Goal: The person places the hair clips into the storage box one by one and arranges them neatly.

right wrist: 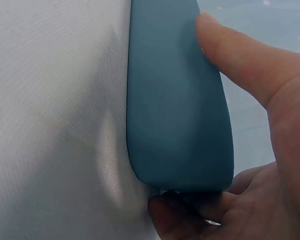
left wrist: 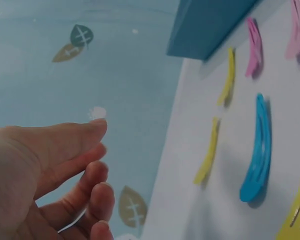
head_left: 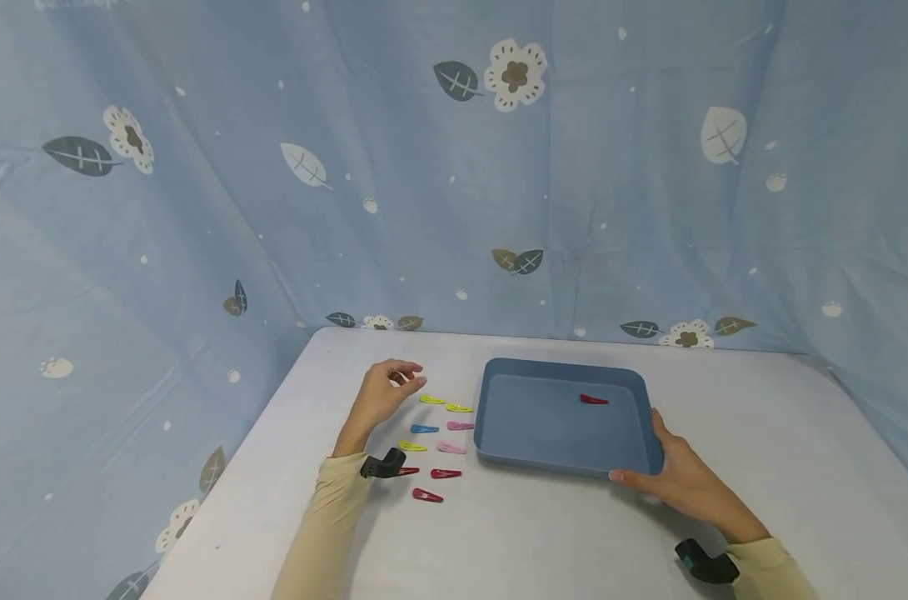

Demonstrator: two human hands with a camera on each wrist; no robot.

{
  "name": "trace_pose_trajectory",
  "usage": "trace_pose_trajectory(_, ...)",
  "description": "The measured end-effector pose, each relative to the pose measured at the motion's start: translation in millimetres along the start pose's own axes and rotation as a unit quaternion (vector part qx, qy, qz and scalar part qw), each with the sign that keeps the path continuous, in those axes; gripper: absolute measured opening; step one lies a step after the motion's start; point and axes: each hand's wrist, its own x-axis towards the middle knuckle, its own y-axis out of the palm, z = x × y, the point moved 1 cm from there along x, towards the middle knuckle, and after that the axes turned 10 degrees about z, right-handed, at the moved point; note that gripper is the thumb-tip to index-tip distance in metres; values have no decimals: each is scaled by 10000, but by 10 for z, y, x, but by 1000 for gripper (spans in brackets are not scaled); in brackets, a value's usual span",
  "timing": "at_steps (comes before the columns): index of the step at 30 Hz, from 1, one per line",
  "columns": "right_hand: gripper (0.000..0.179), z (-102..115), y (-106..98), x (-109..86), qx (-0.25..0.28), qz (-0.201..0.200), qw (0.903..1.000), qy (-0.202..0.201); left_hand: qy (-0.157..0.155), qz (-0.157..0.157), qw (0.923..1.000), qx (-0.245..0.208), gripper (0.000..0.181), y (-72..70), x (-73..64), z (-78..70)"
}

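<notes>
My left hand (head_left: 382,393) hovers above the table, left of several snap hair clips, its fingers loosely bent with nothing between them. Nearest to it are a yellow hair clip (head_left: 432,400) and a blue hair clip (left wrist: 257,150). My right hand (head_left: 686,483) grips the near right corner of a blue-grey tray (head_left: 532,425), thumb on the front rim and fingers at the side. A dark red hair clip (head_left: 593,400) lies inside the tray, toward the back right. In the right wrist view, the tray's outer wall (right wrist: 177,110) sits between thumb and fingers.
Left of the tray lie more clips: yellow (head_left: 412,447), pink (head_left: 460,426), pale pink (head_left: 451,447) and red (head_left: 427,496). One red clip is partly hidden by the left wrist camera (head_left: 383,463). A patterned blue curtain (head_left: 424,167) borders the white table (head_left: 529,542).
</notes>
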Motion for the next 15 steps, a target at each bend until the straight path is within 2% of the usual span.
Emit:
trace_pose_trajectory(11, 131, 20, 4, 6, -190, 34, 9996, 217, -213, 140, 9997, -25, 30, 60, 54, 159)
trace_pose_trajectory(15, 131, 20, -2, 3, -181, 20, 9997, 170, -293, 207, 9993, 47, 29, 83, 77, 209)
